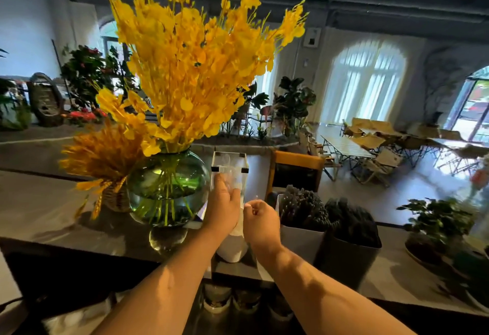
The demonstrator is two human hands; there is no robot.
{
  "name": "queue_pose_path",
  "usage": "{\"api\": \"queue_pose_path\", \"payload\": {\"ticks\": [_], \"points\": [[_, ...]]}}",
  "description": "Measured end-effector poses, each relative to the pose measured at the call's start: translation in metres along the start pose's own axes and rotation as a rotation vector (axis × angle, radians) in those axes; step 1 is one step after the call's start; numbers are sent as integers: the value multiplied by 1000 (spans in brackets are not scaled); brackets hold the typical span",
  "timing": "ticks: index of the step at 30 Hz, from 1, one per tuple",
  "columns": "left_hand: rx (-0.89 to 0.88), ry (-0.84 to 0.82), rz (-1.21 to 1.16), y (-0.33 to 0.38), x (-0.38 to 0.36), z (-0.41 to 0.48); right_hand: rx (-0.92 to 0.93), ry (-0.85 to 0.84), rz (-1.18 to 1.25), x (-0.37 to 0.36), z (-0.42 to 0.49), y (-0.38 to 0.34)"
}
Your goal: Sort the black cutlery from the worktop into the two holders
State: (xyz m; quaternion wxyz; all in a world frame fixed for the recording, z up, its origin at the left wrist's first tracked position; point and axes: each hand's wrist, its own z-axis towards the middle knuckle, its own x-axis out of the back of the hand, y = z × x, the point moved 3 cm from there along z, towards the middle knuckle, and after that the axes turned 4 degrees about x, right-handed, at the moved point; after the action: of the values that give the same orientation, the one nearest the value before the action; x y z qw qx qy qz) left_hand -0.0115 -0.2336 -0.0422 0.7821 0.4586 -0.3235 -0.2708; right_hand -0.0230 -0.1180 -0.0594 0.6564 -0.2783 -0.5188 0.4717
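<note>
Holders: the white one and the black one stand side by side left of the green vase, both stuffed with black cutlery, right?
Wrong side. The head view shows the white holder and the black holder side by side right of the green vase, both stuffed with black cutlery.

Café: dining tables [344,147], folding chairs [382,161].

Daylight from arched windows [366,80], sheen on worktop [39,210], motion blur throughout, edges bowed
</note>
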Motion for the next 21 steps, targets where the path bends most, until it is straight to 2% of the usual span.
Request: {"api": "queue_pose_path", "payload": {"ticks": [5,12,15,18,21], "points": [[68,-144,91,-16,-9,-2,-42,-33,79,-4,3,10],[80,-199,-59,-21,-10,-4,-10,79,355,-9,-4,8],[15,-204,100,-21,-8,-4,10,102,442,-7,-1,1],[-78,-190,210,-15,0,-8,51,35,432,-6,4,-5],[-130,-277,133,-29,-4,-11,71,7,347,-8,12,-9]]}}
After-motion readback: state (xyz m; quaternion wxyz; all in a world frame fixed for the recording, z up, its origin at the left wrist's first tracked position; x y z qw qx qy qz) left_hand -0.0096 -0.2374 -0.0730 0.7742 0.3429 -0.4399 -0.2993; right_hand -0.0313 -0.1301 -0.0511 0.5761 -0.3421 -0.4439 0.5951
